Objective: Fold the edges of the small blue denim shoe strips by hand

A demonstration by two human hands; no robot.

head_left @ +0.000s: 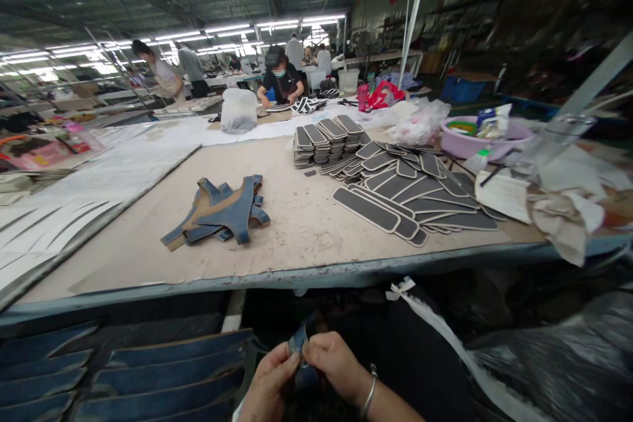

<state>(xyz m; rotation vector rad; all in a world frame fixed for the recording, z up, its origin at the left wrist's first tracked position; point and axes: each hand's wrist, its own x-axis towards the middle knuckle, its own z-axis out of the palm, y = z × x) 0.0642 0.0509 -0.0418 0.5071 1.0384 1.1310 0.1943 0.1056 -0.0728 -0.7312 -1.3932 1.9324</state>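
While both hands work low in front of the person's lap, below the table edge, the left hand and the right hand pinch a small dark blue piece between thumbs and fingertips, pressed together on it from either side. It sits between the two hands, held up off any surface, and much of it is hidden by the fingers. A slip seems the likeliest trouble: the piece is small and gripped only at its edges, so a loosened pinch could let it drop into the dark gap under the table, among the black fabric there, where it would be hard to find. It could also crease if the thumbs press too hard. To the left, below the table, long blue strips lie in layered rows. On the tan tabletop rests a heap of blue cut parts, well apart from neat stacks of grey pads and a spread of longer grey pads. At the right end sit crumpled cloths and a pink basin. A white bag stands farther back. Beyond, other people work at long tables under strip lights in a large workshop hall
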